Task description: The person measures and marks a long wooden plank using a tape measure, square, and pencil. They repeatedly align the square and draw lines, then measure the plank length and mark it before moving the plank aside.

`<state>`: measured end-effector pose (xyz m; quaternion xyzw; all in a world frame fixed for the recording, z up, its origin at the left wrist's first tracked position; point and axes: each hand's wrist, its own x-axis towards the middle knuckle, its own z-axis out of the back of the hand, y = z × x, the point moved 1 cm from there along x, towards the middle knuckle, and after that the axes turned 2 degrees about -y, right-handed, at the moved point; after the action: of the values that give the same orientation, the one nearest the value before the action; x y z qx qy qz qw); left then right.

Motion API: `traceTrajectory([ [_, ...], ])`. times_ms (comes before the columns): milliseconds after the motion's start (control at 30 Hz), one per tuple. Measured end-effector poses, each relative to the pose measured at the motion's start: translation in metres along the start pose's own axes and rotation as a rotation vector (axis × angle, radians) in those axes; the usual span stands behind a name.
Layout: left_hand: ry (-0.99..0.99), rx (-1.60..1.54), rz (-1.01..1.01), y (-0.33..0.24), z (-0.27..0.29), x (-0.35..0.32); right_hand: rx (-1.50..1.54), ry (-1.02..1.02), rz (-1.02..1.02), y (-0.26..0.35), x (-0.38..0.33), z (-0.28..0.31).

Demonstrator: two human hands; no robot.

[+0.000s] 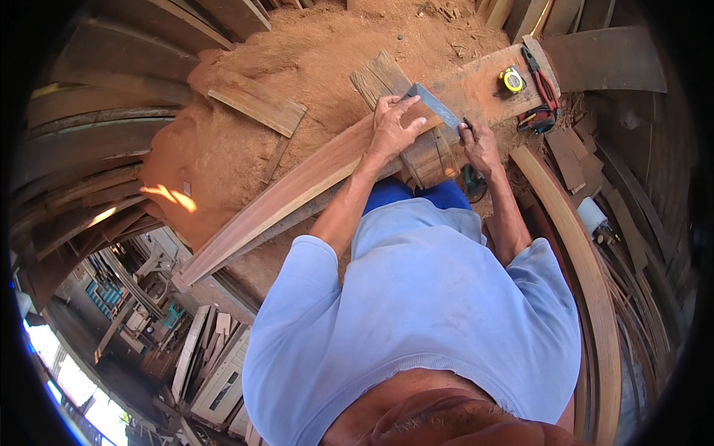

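A long reddish-brown plank (297,178) runs from the lower left up to the bench in front of me. A grey metal square (439,109) lies across its near-right end, the corner pointing away from me. My left hand (394,128) holds the square against the plank, index finger on its corner and thumb apart. At the square's right end my right hand (482,146) is closed, pinching a short dark pencil-like stick (467,123). Its exact kind is too small to make out.
Right of the square, a sawdust-covered board (476,82) bears a yellow tape measure (512,79) and red-handled pliers (545,82). A curved timber (587,267) stands close on my right. Sawdust (327,52) covers the ground ahead; a loose board (256,102) lies there.
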<state>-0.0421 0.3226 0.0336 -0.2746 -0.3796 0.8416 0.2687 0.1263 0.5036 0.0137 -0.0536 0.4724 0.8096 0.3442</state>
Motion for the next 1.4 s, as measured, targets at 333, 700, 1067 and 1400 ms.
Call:
traceTrajectory([
  [333,0.088,0.459,0.117,0.029,-0.024,-0.121,0.058,-0.387,-0.266,-0.106,0.022,-0.001],
  [700,0.148,0.480,0.131,0.042,-0.027,-0.139,-0.441,-0.270,-0.122,-0.049,0.043,0.026],
  [1067,0.023,0.237,0.050,0.088,-0.031,-0.173,-0.237,0.058,0.297,0.120,0.094,-0.044],
  [1400,0.188,-0.120,0.383,0.139,0.054,-0.318,0.158,0.199,0.361,0.185,0.005,-0.191],
])
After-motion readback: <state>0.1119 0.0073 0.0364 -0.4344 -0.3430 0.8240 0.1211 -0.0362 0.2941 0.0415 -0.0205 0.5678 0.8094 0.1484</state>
